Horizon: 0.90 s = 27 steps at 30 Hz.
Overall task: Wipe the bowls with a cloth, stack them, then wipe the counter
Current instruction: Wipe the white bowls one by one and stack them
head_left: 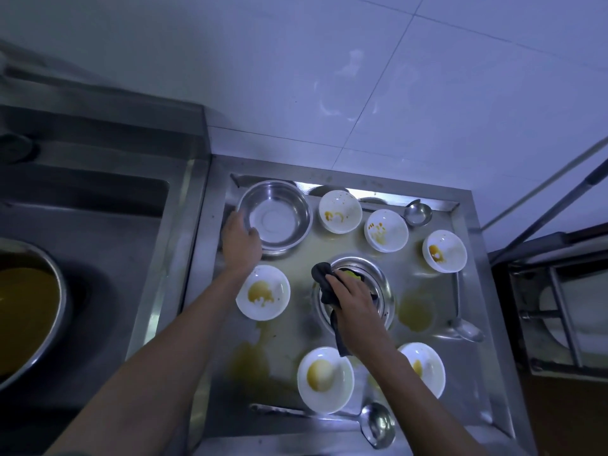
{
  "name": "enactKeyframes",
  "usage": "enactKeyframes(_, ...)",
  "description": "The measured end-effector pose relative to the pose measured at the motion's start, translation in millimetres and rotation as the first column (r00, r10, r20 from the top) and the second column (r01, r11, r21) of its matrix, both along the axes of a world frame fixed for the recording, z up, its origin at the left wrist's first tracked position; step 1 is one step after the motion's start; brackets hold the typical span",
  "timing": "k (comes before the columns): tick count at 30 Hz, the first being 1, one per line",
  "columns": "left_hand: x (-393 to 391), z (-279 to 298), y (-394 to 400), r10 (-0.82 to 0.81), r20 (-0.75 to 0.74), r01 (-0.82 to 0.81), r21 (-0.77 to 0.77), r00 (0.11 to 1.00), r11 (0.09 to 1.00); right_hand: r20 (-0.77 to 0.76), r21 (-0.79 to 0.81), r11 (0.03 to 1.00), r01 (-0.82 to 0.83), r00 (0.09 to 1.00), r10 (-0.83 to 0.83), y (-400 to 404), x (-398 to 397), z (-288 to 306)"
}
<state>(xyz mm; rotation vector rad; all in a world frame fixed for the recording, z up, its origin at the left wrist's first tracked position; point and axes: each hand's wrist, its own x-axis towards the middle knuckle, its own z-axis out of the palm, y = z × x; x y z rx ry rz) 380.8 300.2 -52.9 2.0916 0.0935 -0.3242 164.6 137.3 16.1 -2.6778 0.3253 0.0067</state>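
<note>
My right hand (353, 292) grips a dark cloth (324, 281) and presses it inside a steel bowl (383, 281) at the middle of the steel counter (473, 357). My left hand (240, 243) holds the near-left rim of a larger clean steel bowl (279, 218) at the back left. Several white bowls with yellow-brown sauce stains stand around: one at the left (263, 292), one at the front (325, 378), one partly hidden behind my right forearm (427, 366), and three along the back right (340, 212) (386, 230) (444, 251). Yellow spills mark the counter.
Steel ladles lie at the back right (418, 213), the right (465, 327) and the front edge (378, 422). A sink (82, 199) and a big basin of yellow liquid (26, 311) are on the left. A tiled wall is behind, and a rack stands at the right.
</note>
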Motion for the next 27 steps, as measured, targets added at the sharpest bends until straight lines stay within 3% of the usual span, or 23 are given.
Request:
enactKeyframes(4,-45.6,13.7,12.3,-0.245,0.148,0.238,0.065,0.958,0.969,-0.039,0.038,0.999,-0.013,0.999,0.014,2.8,-6.4,0.5)
enactKeyframes(9,-105.7,7.6,47.5,-0.601,0.244,0.5,0.37,0.761,0.783,-0.089,0.07,0.997,0.019,0.996,-0.013,5.0,-25.4,-4.6)
enactKeyframes(15,-133.8,-18.0,66.4,-0.853,0.045,0.608,0.682,0.52,0.407,-0.088,0.121,0.991,0.055,0.995,-0.044,10.1,-49.5,-7.7)
enactKeyframes(19,-131.1,-23.2,59.9,-0.863,-0.039,0.588,0.747,0.503,0.309,-0.059,0.159,0.986,0.046,0.998,-0.037,8.8,-62.3,-6.2)
enactKeyframes(22,-134.6,-10.6,51.8,-0.821,-0.043,0.58,0.729,0.569,0.364,-0.07,0.216,0.975,0.047,0.997,-0.033,4.2,-71.2,-2.2)
enactKeyframes(24,-140.9,2.2,47.1,-0.711,-0.043,0.564,0.644,0.702,0.517,-0.069,0.264,0.963,0.051,0.997,-0.034,-0.3,-75.8,2.8)
enactKeyframes(27,-153.2,23.2,40.4,-0.485,-0.089,0.483,0.348,0.87,0.803,0.002,0.334,0.941,0.051,0.998,-0.055,-4.8,-78.0,16.1)
